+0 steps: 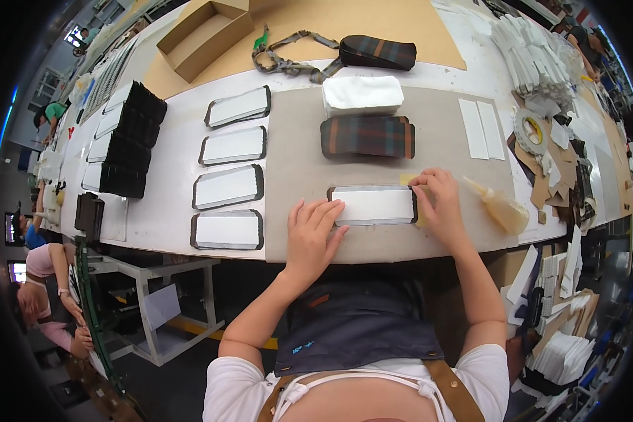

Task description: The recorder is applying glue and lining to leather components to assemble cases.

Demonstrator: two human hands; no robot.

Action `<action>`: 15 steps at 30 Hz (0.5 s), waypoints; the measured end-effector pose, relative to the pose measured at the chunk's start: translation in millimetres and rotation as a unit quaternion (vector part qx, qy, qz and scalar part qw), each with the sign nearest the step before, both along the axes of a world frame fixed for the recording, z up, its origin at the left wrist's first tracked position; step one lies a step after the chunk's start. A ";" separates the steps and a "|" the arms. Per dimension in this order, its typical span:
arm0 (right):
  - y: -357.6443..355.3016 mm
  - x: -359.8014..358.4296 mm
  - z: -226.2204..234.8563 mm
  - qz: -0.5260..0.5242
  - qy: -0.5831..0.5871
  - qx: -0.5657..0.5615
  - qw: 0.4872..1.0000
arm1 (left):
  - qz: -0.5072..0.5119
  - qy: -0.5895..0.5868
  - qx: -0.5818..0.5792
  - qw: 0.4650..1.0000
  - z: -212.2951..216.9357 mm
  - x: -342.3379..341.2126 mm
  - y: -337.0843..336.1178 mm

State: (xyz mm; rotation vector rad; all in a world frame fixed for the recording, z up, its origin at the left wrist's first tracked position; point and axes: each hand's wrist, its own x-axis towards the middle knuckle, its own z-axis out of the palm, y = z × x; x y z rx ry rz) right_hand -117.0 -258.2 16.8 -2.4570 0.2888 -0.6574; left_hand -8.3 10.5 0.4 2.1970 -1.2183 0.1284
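Observation:
A rectangular dark piece with a white panel glued on top (373, 205) lies on a grey board (288, 169) at the table's front edge. My left hand (315, 228) rests flat on its left end, fingers spread. My right hand (437, 200) presses its right end, fingertips curled at the top right corner. Just behind it lie a plaid fabric piece (367, 136) and a stack of white foam pads (363, 94).
Several finished white-panelled pieces (228, 187) lie in a column to the left, beside black stacks (130, 141). A glue bottle (499, 207) lies to the right, with a tape roll (531, 131) and white strips (482, 129). Behind are a plaid pouch (377, 51) and cardboard tray (205, 36). People work at left.

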 end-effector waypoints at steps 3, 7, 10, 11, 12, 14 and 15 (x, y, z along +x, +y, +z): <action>-9.5 12.5 -3.4 0.037 0.059 -0.005 0.998 | 0.009 -0.004 -0.019 1.000 -1.1 -1.8 -2.5; -16.6 20.8 -7.0 0.073 0.080 -0.013 0.994 | 0.033 0.032 -0.051 0.998 -5.4 0.4 1.0; -18.5 22.7 -7.7 0.078 0.109 -0.020 0.991 | 0.048 0.047 -0.075 0.995 -5.9 -0.7 0.5; -19.5 22.6 -6.8 0.075 0.120 -0.018 0.990 | 0.047 0.051 -0.080 0.994 -5.6 -0.8 0.2; -19.3 24.1 -5.5 0.072 0.131 -0.017 0.989 | 0.044 0.056 -0.085 0.994 -5.1 -0.5 0.7; -17.8 27.1 -1.2 0.083 0.126 -0.023 0.988 | 0.049 0.053 -0.086 0.994 -4.6 -0.2 1.6; -17.9 27.7 -0.1 0.087 0.123 -0.028 0.988 | 0.047 0.053 -0.086 0.994 -4.7 -0.2 1.5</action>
